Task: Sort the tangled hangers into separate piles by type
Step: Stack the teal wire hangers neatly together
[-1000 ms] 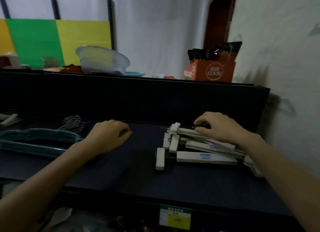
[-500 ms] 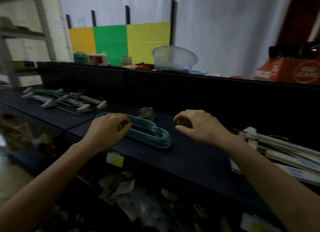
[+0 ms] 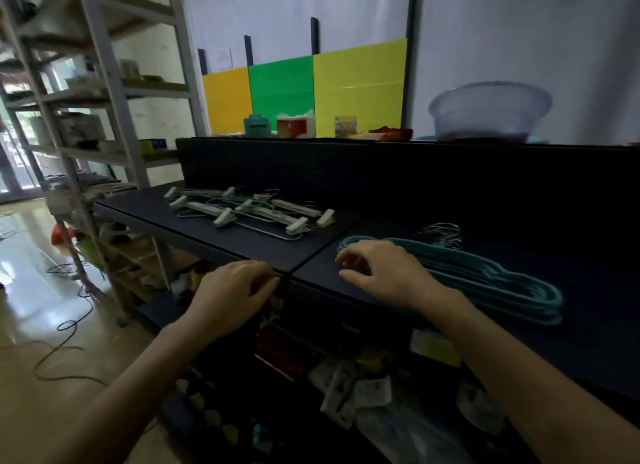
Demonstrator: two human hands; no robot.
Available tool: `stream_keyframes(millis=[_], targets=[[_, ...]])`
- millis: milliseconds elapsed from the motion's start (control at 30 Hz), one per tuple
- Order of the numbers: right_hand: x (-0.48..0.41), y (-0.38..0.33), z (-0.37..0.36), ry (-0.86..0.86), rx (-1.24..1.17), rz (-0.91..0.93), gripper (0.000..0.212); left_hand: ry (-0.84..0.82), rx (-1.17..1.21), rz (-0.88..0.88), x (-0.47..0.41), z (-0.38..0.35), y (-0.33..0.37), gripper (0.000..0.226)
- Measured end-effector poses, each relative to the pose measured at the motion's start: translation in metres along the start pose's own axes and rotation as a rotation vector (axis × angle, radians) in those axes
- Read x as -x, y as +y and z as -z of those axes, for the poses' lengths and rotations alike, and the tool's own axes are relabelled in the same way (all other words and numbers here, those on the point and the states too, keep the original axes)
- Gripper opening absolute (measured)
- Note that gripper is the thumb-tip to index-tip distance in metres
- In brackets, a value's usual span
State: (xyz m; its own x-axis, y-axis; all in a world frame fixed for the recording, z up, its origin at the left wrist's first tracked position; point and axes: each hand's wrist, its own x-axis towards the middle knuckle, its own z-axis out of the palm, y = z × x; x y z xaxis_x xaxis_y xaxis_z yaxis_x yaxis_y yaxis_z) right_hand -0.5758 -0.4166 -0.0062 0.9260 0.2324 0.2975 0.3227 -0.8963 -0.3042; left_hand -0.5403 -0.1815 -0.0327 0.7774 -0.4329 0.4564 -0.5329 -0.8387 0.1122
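A tangled heap of white clip hangers and thin teal wire hangers [image 3: 249, 211] lies on the dark table [image 3: 242, 245] at the left. A stack of teal plastic hangers [image 3: 491, 280] lies at the right, its metal hooks [image 3: 443, 233] at the back. My left hand [image 3: 230, 295] hovers at the table's front edge, fingers curled loosely, holding nothing. Over the left end of the teal stack is my right hand [image 3: 384, 273], fingers spread and empty.
A black back panel [image 3: 415, 179] rises behind the table. On top of it stand a clear plastic bowl [image 3: 488, 110], small boxes and coloured boards. A metal shelf rack [image 3: 104, 117] stands at the left. Cables lie on the floor. Clutter fills the space under the table.
The view has swung left, away from the white hanger pile at the right. Both hands have moved left; the left hand has come off the teal stack and the right hand is now over it.
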Motion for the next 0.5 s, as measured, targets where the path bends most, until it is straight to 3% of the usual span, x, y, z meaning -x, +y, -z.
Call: stream_keyframes(millis=[500], targets=[[-0.160, -0.057, -0.066, -0.018, -0.018, -0.048, 0.025, 0.026, 0.010, 0.063, -0.038, -0.010, -0.152, 0.025]])
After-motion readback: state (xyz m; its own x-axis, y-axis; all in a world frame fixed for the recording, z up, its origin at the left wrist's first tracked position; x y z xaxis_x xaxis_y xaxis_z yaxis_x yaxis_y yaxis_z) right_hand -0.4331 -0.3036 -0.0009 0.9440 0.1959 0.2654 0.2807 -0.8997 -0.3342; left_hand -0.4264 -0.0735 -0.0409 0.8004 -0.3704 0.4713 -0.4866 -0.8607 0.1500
